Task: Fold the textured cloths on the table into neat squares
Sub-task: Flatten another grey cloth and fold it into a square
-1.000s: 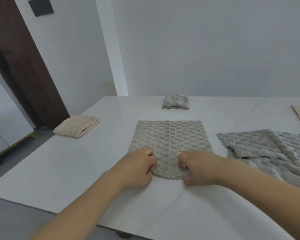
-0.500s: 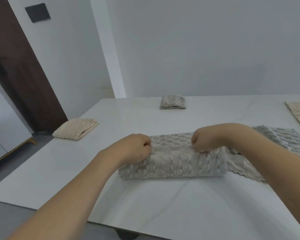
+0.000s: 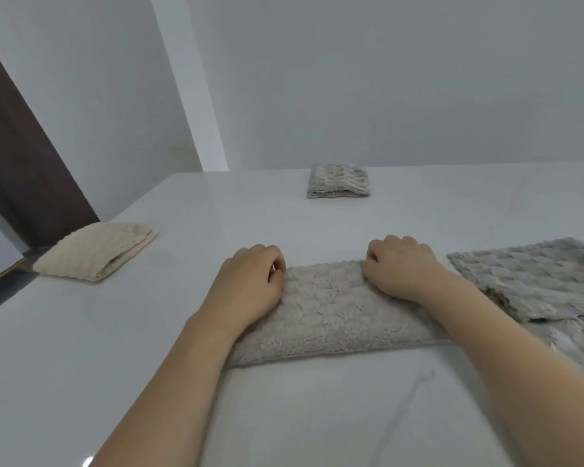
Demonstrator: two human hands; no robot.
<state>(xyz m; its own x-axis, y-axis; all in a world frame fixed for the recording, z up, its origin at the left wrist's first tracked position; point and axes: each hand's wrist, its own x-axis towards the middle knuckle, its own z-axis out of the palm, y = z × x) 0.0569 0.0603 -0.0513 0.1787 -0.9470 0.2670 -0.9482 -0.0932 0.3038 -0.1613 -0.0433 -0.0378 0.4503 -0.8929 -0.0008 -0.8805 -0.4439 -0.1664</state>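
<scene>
Both hands, left [image 3: 250, 281] and right [image 3: 398, 267], have fingers curled, pinching the far edge of the folded grey cloth [image 3: 331, 315] on the table [image 3: 81, 348].

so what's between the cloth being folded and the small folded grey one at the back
Head view: only bare white table lies between the cloth under the hands and the folded grey one.

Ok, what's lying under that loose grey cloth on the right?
More grey cloth shows beneath the loose grey cloth, probably a second piece. The table beneath is covered.
</scene>
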